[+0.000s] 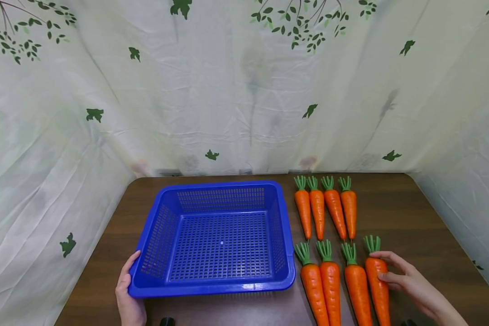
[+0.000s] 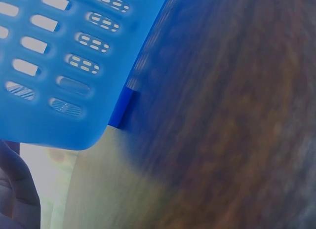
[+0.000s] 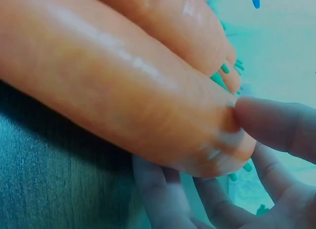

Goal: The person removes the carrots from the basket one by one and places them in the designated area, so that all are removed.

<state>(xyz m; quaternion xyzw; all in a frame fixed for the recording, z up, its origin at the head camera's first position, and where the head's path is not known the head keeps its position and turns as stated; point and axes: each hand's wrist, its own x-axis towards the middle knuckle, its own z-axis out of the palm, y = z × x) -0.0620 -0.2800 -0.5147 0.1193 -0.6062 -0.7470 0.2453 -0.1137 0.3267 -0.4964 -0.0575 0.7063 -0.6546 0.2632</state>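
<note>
A blue perforated plastic basket [image 1: 222,246] stands on the left and middle of the table. My left hand [image 1: 130,294] grips its rim near the front left corner; the left wrist view has the basket's slotted side [image 2: 44,110] with the curled fingers [image 2: 22,189] below it. At the right end of the front row, my right hand [image 1: 411,283] holds an orange carrot [image 1: 378,285] with green tops, thumb on one side and fingers round the other. Close up in the right wrist view, that carrot [image 3: 113,86] lies between the thumb [image 3: 276,123] and the fingers.
Beside the held carrot lie further carrots [image 1: 357,290] in the front row, and several more [image 1: 332,206] form a back row, all right of the basket. The brown wooden table [image 1: 415,217] is enclosed by a white leaf-patterned curtain [image 1: 228,90].
</note>
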